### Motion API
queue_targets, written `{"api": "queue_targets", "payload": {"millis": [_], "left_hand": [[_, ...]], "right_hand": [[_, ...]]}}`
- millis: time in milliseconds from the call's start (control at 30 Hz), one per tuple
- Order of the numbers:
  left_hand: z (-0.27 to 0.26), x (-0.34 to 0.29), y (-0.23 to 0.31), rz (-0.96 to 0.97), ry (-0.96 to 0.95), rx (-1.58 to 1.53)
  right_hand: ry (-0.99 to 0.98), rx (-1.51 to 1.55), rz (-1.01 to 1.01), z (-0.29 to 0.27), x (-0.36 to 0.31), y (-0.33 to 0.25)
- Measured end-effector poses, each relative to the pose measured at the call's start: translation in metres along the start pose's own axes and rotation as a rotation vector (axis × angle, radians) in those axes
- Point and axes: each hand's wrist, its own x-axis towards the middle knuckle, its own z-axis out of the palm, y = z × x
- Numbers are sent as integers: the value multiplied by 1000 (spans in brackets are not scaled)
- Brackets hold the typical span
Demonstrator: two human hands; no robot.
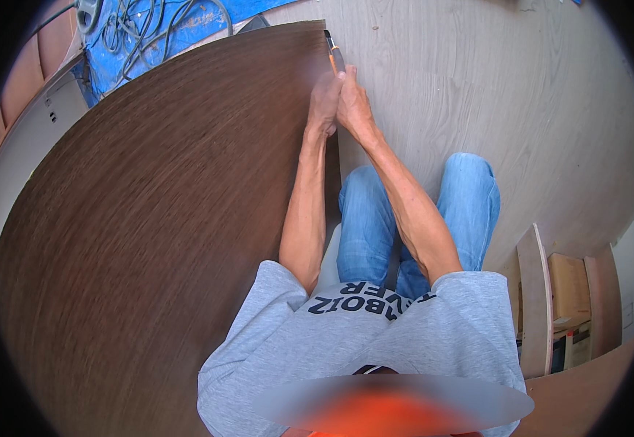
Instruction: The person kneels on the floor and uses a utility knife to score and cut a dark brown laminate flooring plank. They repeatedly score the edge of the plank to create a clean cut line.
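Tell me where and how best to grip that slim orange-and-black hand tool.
Probably by the near end of the slim orange-and-black hand tool, where the right hand holds it, coming from the person's right. It is long and narrow, its far end points away by the edge of the dark brown panel, and the left hand crowds its left.

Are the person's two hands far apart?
No, the left hand and right hand are close together by the edge of the brown board.
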Motion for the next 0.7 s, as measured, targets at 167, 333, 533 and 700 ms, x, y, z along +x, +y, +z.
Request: {"api": "queue_targets", "payload": {"millis": [167,333,533,700], "left_hand": [[0,-3,0,-13,-6,-26],[-1,-3,-3,-18,-4,-15],[-4,-4,-11,-26,9,1],[-4,-4,-12,-18,11,-8]], "right_hand": [[5,19,-18,0,-2,-1],[-12,8,27,1,-3,2],[-22,-27,49,3,-6,8],[-18,-6,19,1,-9,8]]}}
